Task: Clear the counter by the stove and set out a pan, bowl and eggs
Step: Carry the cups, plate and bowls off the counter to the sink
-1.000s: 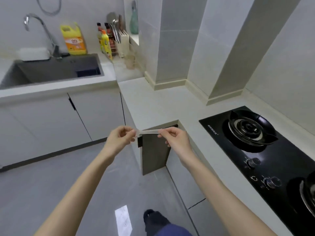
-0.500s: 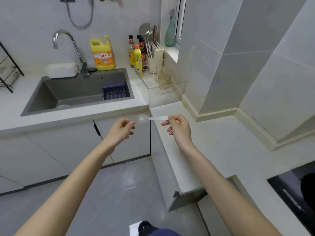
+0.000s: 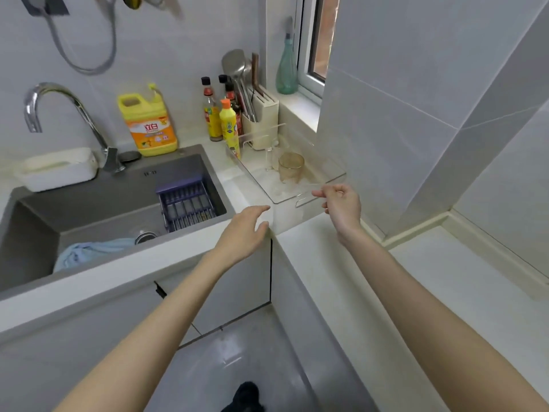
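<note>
Right hand (image 3: 341, 205) reached tray (image 3: 294, 217) rim, seemingly.

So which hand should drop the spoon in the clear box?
Right. The right hand pinches the spoon at the box near rim. The left hand is open, holding nothing, beside the box's corner.

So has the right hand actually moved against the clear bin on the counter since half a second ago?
Yes. The right hand has gone forward: it was short of the clear bin, above the counter's front edge, and is now at the bin's near rim.
</note>
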`<state>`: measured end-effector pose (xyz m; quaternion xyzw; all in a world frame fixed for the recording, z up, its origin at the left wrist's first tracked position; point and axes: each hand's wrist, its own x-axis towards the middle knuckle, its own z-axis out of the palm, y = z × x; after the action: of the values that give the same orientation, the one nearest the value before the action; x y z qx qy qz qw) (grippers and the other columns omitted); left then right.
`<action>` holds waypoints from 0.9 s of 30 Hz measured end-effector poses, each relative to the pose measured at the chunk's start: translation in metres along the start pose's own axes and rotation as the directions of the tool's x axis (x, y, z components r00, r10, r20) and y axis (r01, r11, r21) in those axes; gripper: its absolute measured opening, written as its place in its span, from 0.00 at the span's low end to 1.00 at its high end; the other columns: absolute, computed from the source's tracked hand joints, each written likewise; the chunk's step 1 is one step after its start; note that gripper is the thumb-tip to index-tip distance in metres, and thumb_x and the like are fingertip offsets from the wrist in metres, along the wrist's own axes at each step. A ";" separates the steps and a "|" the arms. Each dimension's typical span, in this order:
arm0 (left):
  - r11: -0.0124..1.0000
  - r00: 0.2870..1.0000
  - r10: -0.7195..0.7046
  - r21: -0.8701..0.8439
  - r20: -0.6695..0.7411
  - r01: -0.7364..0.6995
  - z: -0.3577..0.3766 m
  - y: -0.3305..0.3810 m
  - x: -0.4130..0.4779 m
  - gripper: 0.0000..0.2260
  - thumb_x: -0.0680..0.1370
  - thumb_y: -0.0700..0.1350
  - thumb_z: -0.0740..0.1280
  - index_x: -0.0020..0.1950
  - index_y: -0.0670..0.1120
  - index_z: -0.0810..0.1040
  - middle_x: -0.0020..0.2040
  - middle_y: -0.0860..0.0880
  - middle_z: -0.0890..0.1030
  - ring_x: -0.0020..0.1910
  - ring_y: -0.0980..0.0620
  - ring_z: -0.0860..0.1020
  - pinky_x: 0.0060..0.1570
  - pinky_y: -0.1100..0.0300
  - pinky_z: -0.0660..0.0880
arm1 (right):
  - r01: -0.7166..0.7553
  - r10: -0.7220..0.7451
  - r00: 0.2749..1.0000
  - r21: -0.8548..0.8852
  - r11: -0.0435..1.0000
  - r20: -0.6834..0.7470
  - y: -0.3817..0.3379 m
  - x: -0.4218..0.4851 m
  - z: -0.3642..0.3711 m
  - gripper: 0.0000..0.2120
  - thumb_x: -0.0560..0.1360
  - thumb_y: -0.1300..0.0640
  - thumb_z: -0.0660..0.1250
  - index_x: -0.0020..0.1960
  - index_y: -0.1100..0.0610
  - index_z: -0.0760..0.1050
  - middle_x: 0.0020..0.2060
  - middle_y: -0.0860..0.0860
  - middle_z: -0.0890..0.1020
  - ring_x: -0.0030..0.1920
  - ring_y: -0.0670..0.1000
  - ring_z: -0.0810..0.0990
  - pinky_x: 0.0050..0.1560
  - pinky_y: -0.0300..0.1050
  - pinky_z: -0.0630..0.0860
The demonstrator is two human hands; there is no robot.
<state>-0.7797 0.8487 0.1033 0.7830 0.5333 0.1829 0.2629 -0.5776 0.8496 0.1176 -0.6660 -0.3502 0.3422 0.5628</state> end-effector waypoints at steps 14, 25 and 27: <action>0.920 0.962 0.248 0.282 0.118 -0.271 -0.004 -0.059 0.132 0.17 0.83 0.48 0.54 0.71 0.50 0.69 0.65 0.52 0.73 0.66 0.50 0.67 0.67 0.58 0.60 | -0.062 -0.012 0.983 -0.389 0.919 -0.184 -0.001 0.152 0.098 0.09 0.77 0.58 0.59 0.48 0.58 0.79 0.46 0.51 0.83 0.47 0.52 0.77 0.49 0.44 0.72; 0.945 0.960 0.263 0.174 0.096 -0.277 -0.005 -0.070 0.161 0.16 0.81 0.48 0.57 0.69 0.52 0.71 0.56 0.53 0.78 0.60 0.49 0.71 0.56 0.57 0.71 | -0.222 0.159 0.970 -0.401 0.889 -0.185 0.024 0.204 0.126 0.09 0.76 0.60 0.60 0.45 0.54 0.80 0.49 0.54 0.84 0.47 0.53 0.79 0.49 0.44 0.74; 0.947 0.962 0.259 0.173 0.091 -0.271 -0.005 -0.070 0.162 0.17 0.81 0.47 0.57 0.70 0.52 0.70 0.54 0.52 0.79 0.58 0.48 0.72 0.57 0.58 0.70 | -0.238 0.185 0.967 -0.371 0.898 -0.173 0.028 0.207 0.124 0.09 0.73 0.60 0.62 0.45 0.54 0.81 0.50 0.54 0.84 0.44 0.52 0.78 0.50 0.47 0.77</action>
<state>-0.7754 1.0213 0.0661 0.8740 0.4287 0.1405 0.1804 -0.5728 1.0853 0.0606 -0.8196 -0.2982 0.2800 0.4012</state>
